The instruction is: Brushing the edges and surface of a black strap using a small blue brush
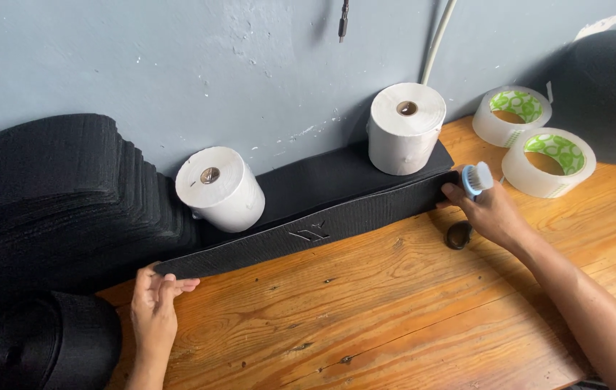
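Note:
A long black fabric strip (308, 235) with a small pale emblem stands on edge across the wooden table (409, 310). My left hand (155, 307) pinches its left end between fingers and thumb. My right hand (487, 209) touches the strip's right end and also grips a small brush with a blue head and white bristles (477, 178). Behind the strip lies a flat black pad (329, 180) that bears two white paper rolls, one lying tilted at the left (220, 189), one upright at the right (405, 128).
A tall stack of black fabric pieces (55, 195) fills the left side, with a black coil (33, 347) below it. Two clear tape rolls with green-patterned cores (531, 137) sit at the right, near a black round thing (607, 94). A small dark object (458, 235) lies under my right wrist. A grey wall is behind.

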